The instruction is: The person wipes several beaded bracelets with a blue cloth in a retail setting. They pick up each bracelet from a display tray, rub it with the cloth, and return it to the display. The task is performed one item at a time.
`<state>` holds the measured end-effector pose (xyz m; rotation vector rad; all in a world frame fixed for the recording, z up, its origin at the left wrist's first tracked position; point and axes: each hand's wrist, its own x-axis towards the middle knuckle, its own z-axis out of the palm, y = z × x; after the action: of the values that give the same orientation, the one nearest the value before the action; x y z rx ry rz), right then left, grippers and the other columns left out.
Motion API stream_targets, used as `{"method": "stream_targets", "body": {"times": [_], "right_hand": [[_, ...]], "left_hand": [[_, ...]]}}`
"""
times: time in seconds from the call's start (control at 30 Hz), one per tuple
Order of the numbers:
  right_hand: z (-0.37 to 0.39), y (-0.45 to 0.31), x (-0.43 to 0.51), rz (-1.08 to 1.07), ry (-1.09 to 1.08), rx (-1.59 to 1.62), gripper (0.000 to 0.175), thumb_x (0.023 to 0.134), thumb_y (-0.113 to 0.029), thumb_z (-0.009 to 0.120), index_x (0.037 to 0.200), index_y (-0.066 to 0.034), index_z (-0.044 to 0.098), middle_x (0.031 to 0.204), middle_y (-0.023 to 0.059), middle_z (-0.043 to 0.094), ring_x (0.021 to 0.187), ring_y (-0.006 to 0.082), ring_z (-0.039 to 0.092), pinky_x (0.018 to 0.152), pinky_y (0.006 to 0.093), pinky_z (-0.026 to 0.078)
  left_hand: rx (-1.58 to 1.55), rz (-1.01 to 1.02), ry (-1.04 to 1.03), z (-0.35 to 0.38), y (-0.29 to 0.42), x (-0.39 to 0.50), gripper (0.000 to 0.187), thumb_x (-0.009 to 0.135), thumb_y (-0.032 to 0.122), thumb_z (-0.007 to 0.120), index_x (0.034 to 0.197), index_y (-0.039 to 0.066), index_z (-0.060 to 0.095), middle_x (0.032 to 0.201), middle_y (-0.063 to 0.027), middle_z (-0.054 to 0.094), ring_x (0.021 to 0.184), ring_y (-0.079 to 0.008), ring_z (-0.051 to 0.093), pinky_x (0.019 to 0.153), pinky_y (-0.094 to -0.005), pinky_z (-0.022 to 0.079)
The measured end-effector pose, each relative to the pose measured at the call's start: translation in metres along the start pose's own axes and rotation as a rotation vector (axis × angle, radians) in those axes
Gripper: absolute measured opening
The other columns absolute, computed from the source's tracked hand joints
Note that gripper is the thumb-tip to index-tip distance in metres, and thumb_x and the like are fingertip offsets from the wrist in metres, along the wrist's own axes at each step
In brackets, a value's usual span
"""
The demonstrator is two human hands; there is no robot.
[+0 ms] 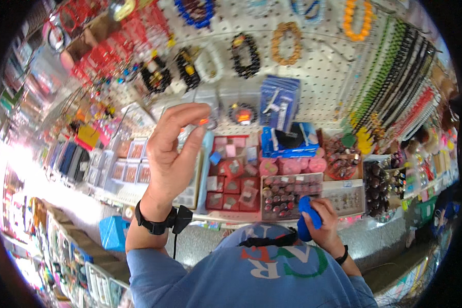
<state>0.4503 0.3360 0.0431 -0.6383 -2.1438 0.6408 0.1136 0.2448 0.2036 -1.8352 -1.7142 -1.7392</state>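
Observation:
My left hand (173,154) is raised over the left part of the display shelf, with a black band at the wrist. Its fingers are curved and a gap shows between thumb and fingertips. Behind those fingertips hangs a clear-packed item with an orange sticker, partly hidden. Low in front of my body, my right hand (325,223) grips a bunched blue cloth (308,217). Nearest to that hand are a box of small dark and red round items (281,204) and a pale tray of small pieces (344,198).
Beaded bracelets (246,56) hang on a white pegboard (319,88), with bead strands (392,77) at right. Red boxes (231,184), pink round containers (288,166) and blue packets (280,104) crowd the shelf. A blue box (113,233) stands below at left.

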Motion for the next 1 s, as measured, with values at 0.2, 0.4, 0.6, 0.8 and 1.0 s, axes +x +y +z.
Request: {"method": "stream_targets", "body": {"times": [0.2,0.4,0.6,0.8,1.0], "right_hand": [[0.026,-0.032,0.010,-0.032,-0.056,-0.014,0.028,0.079,-0.002,0.080,0.105,-0.0001,0.067,0.098,0.0164,0.065,0.085,0.0331,0.067,0.072,0.0391,0.056],[0.065,-0.070,0.022,-0.054,-0.189,0.012,0.029,0.080,-0.005,0.079,0.107,-0.0006,0.067,0.102,0.0158,0.064,0.087,0.0328,0.066,0.074,0.0391,0.055],[0.099,-0.113,0.022,-0.061,-0.260,-0.034,0.032,0.080,-0.007,0.079,0.109,-0.0006,0.066,0.104,0.0165,0.064,0.088,0.0343,0.066,0.075,0.0391,0.055],[0.120,-0.146,0.013,-0.046,-0.255,-0.096,0.034,0.080,-0.006,0.080,0.111,-0.0015,0.067,0.106,0.0168,0.065,0.092,0.0340,0.069,0.077,0.0395,0.057],[0.138,-0.173,-0.004,0.024,-0.210,-0.146,0.033,0.080,-0.008,0.081,0.110,-0.0018,0.068,0.105,0.0162,0.066,0.092,0.0343,0.069,0.076,0.0394,0.058]], "left_hand": [[0.098,-0.389,0.137,-0.081,-0.067,-0.085,0.016,0.094,-0.001,0.063,0.109,0.000,0.069,0.100,-0.0050,0.069,0.090,-0.0119,0.065,0.082,-0.0266,0.052],[0.286,-0.407,0.034,-0.107,-0.108,-0.159,0.010,0.082,-0.002,0.072,0.092,0.000,0.070,0.089,-0.0123,0.066,0.080,-0.0245,0.064,0.073,-0.0341,0.051],[0.378,-0.339,-0.017,-0.114,-0.123,-0.188,0.022,0.076,0.007,0.081,0.094,0.004,0.069,0.099,-0.0140,0.062,0.093,-0.0329,0.061,0.080,-0.0415,0.051],[0.453,-0.201,-0.148,-0.119,-0.137,-0.195,0.038,0.064,0.011,0.086,0.098,0.009,0.068,0.110,-0.0104,0.058,0.104,-0.0330,0.055,0.088,-0.0457,0.043],[0.409,-0.120,-0.134,-0.125,-0.155,-0.198,0.032,0.070,0.007,0.082,0.098,0.006,0.067,0.111,-0.0141,0.059,0.103,-0.0345,0.056,0.088,-0.0458,0.045]]}}
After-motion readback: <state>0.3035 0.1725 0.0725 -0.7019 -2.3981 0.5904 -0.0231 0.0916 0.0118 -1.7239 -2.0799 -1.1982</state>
